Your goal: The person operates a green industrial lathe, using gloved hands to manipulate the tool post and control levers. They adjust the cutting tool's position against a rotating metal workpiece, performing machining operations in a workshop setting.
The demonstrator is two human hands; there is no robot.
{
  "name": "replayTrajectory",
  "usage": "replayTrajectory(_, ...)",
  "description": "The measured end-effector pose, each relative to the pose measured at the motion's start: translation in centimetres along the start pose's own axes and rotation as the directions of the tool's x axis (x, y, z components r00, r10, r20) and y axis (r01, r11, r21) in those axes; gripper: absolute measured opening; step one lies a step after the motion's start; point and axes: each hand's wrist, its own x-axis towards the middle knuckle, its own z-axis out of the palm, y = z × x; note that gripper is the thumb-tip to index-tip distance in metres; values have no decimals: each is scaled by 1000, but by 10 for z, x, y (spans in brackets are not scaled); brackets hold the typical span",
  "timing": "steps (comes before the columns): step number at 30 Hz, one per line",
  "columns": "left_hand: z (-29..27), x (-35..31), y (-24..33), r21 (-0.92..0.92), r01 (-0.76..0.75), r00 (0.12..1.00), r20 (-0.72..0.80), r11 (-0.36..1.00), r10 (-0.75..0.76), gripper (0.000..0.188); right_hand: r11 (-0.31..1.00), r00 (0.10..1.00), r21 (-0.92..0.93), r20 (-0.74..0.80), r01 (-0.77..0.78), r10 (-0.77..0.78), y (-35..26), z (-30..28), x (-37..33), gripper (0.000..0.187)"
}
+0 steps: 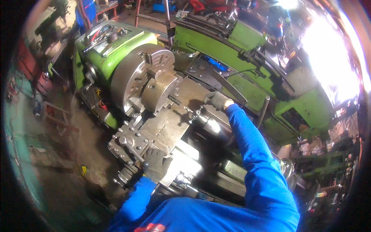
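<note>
I stand at a green metal lathe (pixel 127 50). Its large grey chuck (pixel 133 79) holds a round metal workpiece (pixel 158 92). My left hand (pixel 156 164), in a dark glove, grips a handle on the grey carriage (pixel 154 131) at the near side. My right hand (pixel 217 100), also gloved, reaches over the carriage and closes on something near the tool post (pixel 195 114); what it holds is hidden. Both sleeves are blue.
Tools lie on top of the lathe headstock (pixel 102 34). A second green machine (pixel 247 62) stands behind. A dirty floor (pixel 65 162) lies to the left, with red frames at the back. Strong glare fills the upper right.
</note>
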Motion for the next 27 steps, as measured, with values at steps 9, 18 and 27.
replayTrajectory(9,12,-9,-6,289,-42,999,23,956,37,23,981,994,190,103,-42,22,10,12,29,26)
replayTrajectory(18,19,-9,-15,358,-93,995,72,929,71,17,919,963,314,40,240,-266,75,39,73,29)
replayTrajectory(27,29,-17,-29,354,-65,996,80,933,39,18,910,974,-366,181,193,-133,6,15,53,30)
